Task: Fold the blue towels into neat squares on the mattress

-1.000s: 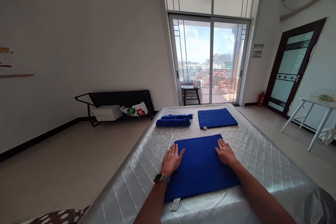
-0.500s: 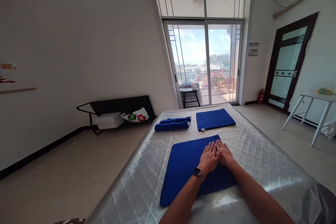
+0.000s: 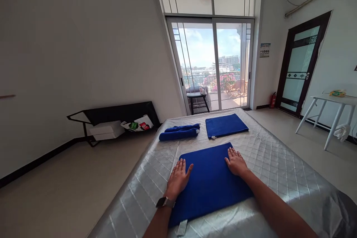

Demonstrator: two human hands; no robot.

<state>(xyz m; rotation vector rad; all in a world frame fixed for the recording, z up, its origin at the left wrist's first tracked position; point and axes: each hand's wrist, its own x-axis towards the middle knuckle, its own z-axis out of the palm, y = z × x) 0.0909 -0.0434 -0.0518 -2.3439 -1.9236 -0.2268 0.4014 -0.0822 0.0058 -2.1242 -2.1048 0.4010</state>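
Note:
A blue towel (image 3: 210,184) lies flat in front of me on a silver quilted cover (image 3: 139,189), with a white tag at its near left corner. My left hand (image 3: 178,178), with a watch at the wrist, rests on the towel's left edge, fingers stretched out. On the right edge lies my right hand (image 3: 236,161), palm down and holding nothing. Farther back are a second flat blue towel (image 3: 226,125) and, to its left, two rolled blue towels (image 3: 180,132) side by side.
Beyond the covered surface stands a sliding glass door (image 3: 214,67) with a stool (image 3: 197,98) behind it. A black bench (image 3: 119,113) with a white box (image 3: 107,129) stands by the left wall. On the right are a white table (image 3: 334,97) and a fire extinguisher (image 3: 272,100).
My left hand has slid left across the towel, from beside the right hand to the left edge. The right hand stays near the right edge. The view has shifted slightly right.

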